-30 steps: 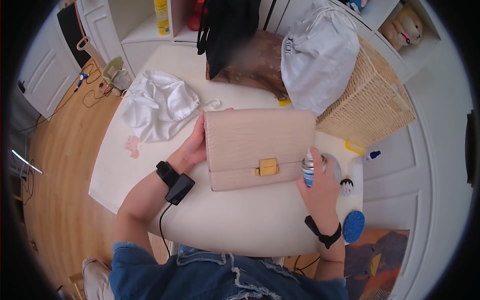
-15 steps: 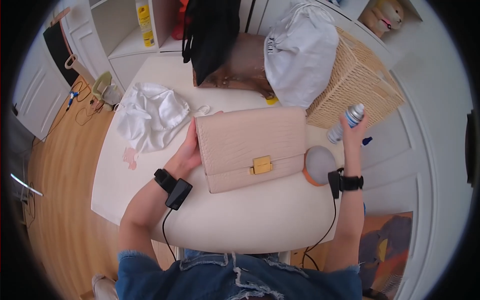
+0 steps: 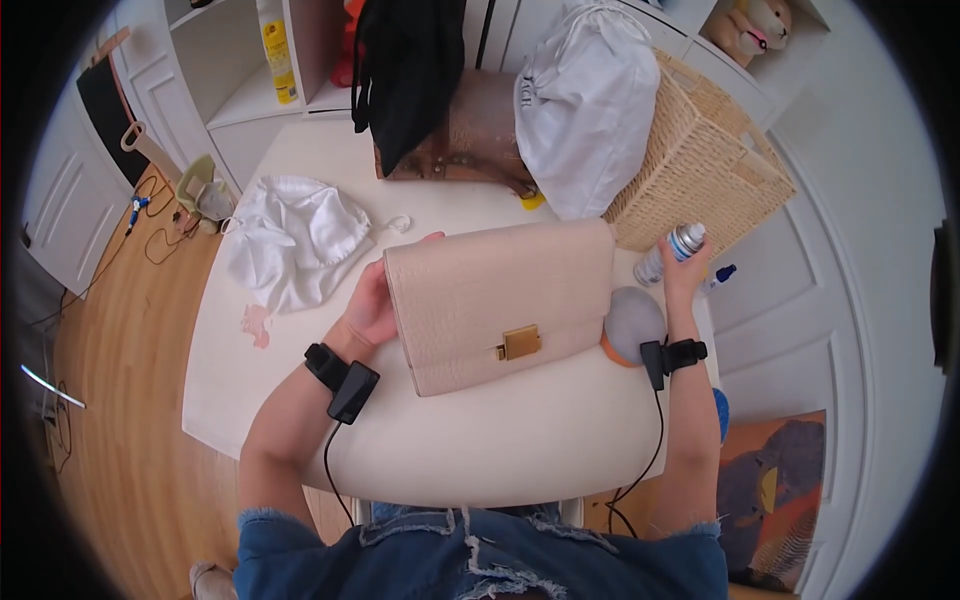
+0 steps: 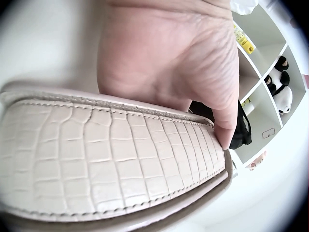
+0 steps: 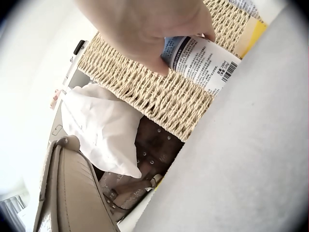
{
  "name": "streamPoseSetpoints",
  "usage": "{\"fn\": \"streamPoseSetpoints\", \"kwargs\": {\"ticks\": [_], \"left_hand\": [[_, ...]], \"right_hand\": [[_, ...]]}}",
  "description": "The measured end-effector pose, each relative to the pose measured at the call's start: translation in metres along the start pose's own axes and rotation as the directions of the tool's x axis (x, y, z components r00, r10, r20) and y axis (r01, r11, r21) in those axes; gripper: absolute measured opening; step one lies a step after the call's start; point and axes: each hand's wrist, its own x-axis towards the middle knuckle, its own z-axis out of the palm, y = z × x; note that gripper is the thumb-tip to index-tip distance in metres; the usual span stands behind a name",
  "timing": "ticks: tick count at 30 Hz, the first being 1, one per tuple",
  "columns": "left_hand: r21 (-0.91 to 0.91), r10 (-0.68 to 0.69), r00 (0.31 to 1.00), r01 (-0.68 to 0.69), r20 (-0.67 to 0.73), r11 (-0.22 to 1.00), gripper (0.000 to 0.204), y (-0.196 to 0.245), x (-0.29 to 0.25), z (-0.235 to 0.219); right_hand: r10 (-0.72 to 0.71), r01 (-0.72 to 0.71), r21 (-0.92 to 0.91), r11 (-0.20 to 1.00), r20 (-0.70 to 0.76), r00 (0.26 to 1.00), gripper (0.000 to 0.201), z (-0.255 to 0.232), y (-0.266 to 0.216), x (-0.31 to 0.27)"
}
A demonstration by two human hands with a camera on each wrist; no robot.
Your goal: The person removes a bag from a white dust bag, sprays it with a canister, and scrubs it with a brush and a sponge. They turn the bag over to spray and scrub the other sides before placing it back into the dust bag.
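A beige crocodile-textured clutch bag (image 3: 490, 285) with a gold clasp (image 3: 520, 343) stands tilted over the white table. My left hand (image 3: 373, 303) grips its left side; in the left wrist view the fingers reach behind the stitched side panel (image 4: 116, 159) and one digit bends over its far corner. To the right of the bag, my right hand (image 3: 685, 268) is wrapped around a white and blue spray can (image 3: 650, 268). Printed text and a barcode show on the can (image 5: 205, 65) in the right wrist view. Between bag and right wrist lies a round grey pad (image 3: 637, 320) with an orange edge.
Behind the bag stand a wicker basket (image 3: 705, 150), a white drawstring bag (image 3: 585, 110), a brown bag (image 3: 480, 125) and a black bag (image 3: 410, 85). White cloth (image 3: 295, 245) lies crumpled at left. A blue-capped bottle (image 3: 722, 274) is beyond the right hand.
My right hand has moved away from the bag's front to the table's right side with the can, lowering it slightly lately. The bag has tilted a little in my left hand.
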Motion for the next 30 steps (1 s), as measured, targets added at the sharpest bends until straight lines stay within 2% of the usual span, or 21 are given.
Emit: {"fn": "streamPoseSetpoints", "kwargs": {"ticks": [1,3,4,6,7,9,10,11,12,14,16,17,18,19,21,25,28,30], "left_hand": [[0.014,0.005,0.999,-0.004,-0.049,1.000,0.075,0.000,0.000,0.002],[0.011,-0.002,0.998,0.002,-0.057,1.000,0.075,0.000,0.001,0.004],[0.009,-0.004,0.998,0.005,-0.066,1.000,0.075,0.000,0.001,0.004],[-0.013,-0.006,0.999,0.006,-0.040,1.000,0.074,0.000,0.000,0.002],[-0.035,-0.006,1.000,0.006,-0.013,0.999,0.074,0.000,0.000,0.001],[-0.031,-0.005,1.000,0.004,-0.028,1.000,0.073,0.000,0.000,0.004],[-0.026,-0.003,0.999,0.002,-0.039,1.000,0.071,0.000,0.000,0.006],[-0.025,-0.011,0.999,0.010,-0.037,1.000,0.071,0.000,0.001,0.006],[-0.011,0.006,0.999,-0.006,-0.045,1.000,0.071,0.000,0.001,0.006],[0.003,0.006,0.999,-0.005,-0.045,1.000,0.070,-0.001,0.001,0.004],[-0.122,0.039,0.999,-0.039,-0.003,0.992,0.067,-0.002,0.002,0.000],[-0.119,0.024,1.000,-0.023,0.005,0.993,0.067,-0.001,0.003,0.002],[-0.113,0.032,0.998,-0.038,-0.052,0.993,0.066,0.000,0.004,0.006],[-0.107,0.041,0.993,-0.053,-0.109,0.993,0.065,0.000,0.004,0.008],[-0.111,0.043,0.994,-0.053,-0.097,0.992,0.064,0.000,0.004,0.010],[-0.166,0.055,0.998,-0.058,-0.022,0.984,0.063,-0.002,0.004,0.010],[-0.145,0.064,0.998,-0.067,-0.028,0.987,0.063,-0.003,0.003,0.015],[-0.146,0.053,0.999,-0.053,0.000,0.988,0.063,-0.003,0.003,0.011]], "right_hand": [[0.003,-0.003,-0.002,1.000,0.000,1.000,0.077,0.000,0.006,0.000],[-0.090,0.092,0.088,0.992,-0.027,0.996,0.076,0.002,0.022,0.000],[-0.089,0.090,0.087,0.992,-0.026,0.996,0.076,0.000,0.021,-0.002],[-0.070,0.067,-0.024,0.997,-0.174,0.982,0.067,-0.011,0.008,-0.014],[-0.069,0.065,-0.025,0.998,-0.173,0.982,0.067,-0.019,-0.006,-0.022],[-0.273,0.260,-0.104,0.960,-0.145,0.951,0.053,-0.035,-0.041,-0.040],[-0.268,0.255,-0.106,0.961,-0.147,0.952,0.053,-0.040,-0.049,-0.048],[-0.208,0.208,0.010,0.978,0.061,0.976,0.046,-0.045,-0.055,-0.055],[-0.160,0.134,0.112,0.985,0.269,0.950,0.040,-0.046,-0.059,-0.062],[-0.156,0.109,0.130,0.986,0.443,0.883,0.035,-0.035,-0.067,-0.079],[-0.229,0.190,0.128,0.973,0.572,0.788,0.038,-0.028,-0.080,-0.099],[-0.130,0.058,0.134,0.989,0.633,0.763,0.041,-0.025,-0.093,-0.112],[-0.038,-0.075,0.132,0.988,0.690,0.723,0.044,-0.023,-0.105,-0.124],[-0.029,-0.081,0.128,0.988,0.682,0.730,0.044,-0.019,-0.111,-0.130],[-0.050,-0.064,0.172,0.983,0.586,0.809,0.049,-0.018,-0.116,-0.139],[-0.061,-0.056,0.194,0.979,0.549,0.834,0.048,-0.028,-0.118,-0.145],[-0.080,-0.083,0.255,0.963,0.568,0.819,0.047,-0.042,-0.120,-0.150],[0.063,-0.275,0.209,0.938,0.679,0.732,0.040,-0.054,-0.122,-0.147]]}}
